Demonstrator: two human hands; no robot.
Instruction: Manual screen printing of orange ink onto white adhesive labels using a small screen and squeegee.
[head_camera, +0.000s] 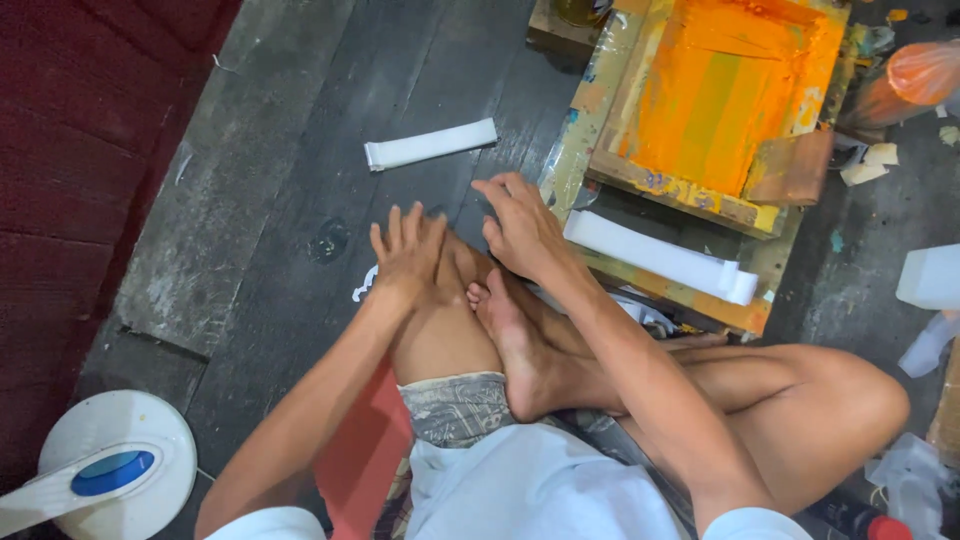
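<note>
At the lower left of the frame stands a white fan base (118, 462) with a blue oval, apart from the work. Right of it, in the centre, the left hand (408, 252) lies open and empty, fingers spread, resting on the person's own knee. Just above it, a single white strip (431, 144) lies flat on the dark plank floor (250, 200), set apart from the rest; it looks already dealt with. The right hand (520, 225) is also open, fingers loosely curled, holding nothing, its fingertips near the corner of the paint-stained wooden board (760, 262). A second, longer white strip (660, 256) lies on that board, just beyond the hand, not yet picked up. Behind it sits the printing frame (720, 90), thick with orange ink. The crossed legs crowd the space under both arms. At the far right are white scraps and an orange bag (915, 80).
</note>
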